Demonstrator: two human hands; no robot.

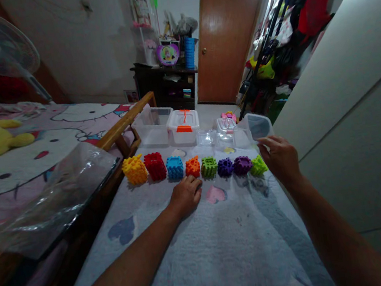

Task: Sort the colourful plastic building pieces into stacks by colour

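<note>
A row of toy cubes lies across a grey blanket (206,246): yellow (135,170), red (155,166), blue (174,167), orange (192,166), green (209,166), two purple ones (225,167), and a lime one (258,166). My left hand (186,195) rests on the blanket, fingers curled, its knuckles touching the orange cube from the near side. My right hand (279,157) is raised at the row's right end and grips a clear plastic container (258,127) tilted on its side.
Clear plastic tubs (155,124), a box with an orange latch (183,126) and small clear containers (207,138) stand behind the cubes. A bed with a wooden frame (123,124) is on the left, a white wall (349,105) on the right, a door (224,33) beyond.
</note>
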